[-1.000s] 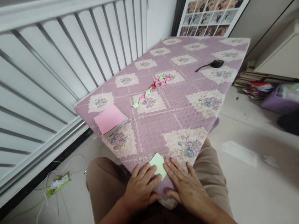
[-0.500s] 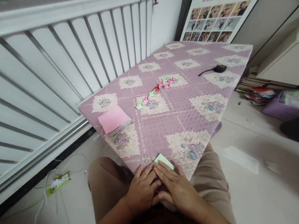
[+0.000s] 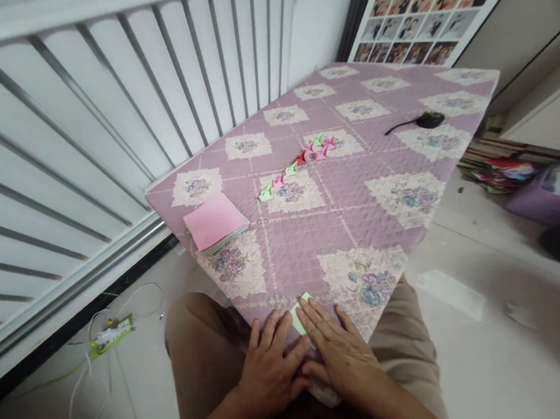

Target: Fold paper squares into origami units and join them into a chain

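A small pale green paper (image 3: 297, 319) lies at the near corner of the table, partly covered by fingers. My left hand (image 3: 272, 363) rests flat on the cloth at the paper's left side, fingers spread. My right hand (image 3: 338, 346) lies over the paper's right part, its fingers stretched out. Farther up the table is a row of small folded paper pieces (image 3: 291, 168) in green, pink and red. To the left sits a stack of square paper with a pink sheet (image 3: 215, 221) on top.
The purple floral tablecloth (image 3: 294, 248) covers the table. A black object with a short cord (image 3: 429, 119) lies at the far right. A white radiator (image 3: 98, 102) borders the left side. A power strip (image 3: 112, 336) is on the floor.
The green paper now sits at a different angle, with less of it showing. My left hand's fingers have spread more. The whole view has shifted slightly.
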Motion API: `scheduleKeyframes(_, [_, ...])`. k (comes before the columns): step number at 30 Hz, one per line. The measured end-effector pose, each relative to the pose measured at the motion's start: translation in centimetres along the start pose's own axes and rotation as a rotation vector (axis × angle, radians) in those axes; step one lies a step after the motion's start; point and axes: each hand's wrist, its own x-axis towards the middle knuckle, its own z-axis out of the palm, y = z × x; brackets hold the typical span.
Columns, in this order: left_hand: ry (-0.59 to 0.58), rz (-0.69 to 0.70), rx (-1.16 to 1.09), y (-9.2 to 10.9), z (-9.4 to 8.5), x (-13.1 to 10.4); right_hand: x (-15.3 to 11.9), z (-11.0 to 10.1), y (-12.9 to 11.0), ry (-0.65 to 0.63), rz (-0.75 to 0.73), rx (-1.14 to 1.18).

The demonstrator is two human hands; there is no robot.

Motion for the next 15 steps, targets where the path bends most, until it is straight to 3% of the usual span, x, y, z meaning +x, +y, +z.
scheduleKeyframes(10, [0.05, -0.016, -0.01, -0.45, -0.12, 0.58, 0.17, -0.59, 0.04, -0.035, 0.008, 0.041])
scheduleKeyframes(15, [0.048, -0.027, -0.013, -0.34, -0.34, 0.71, -0.27, -0.66, -0.67, 0.041, -0.004, 0.016])
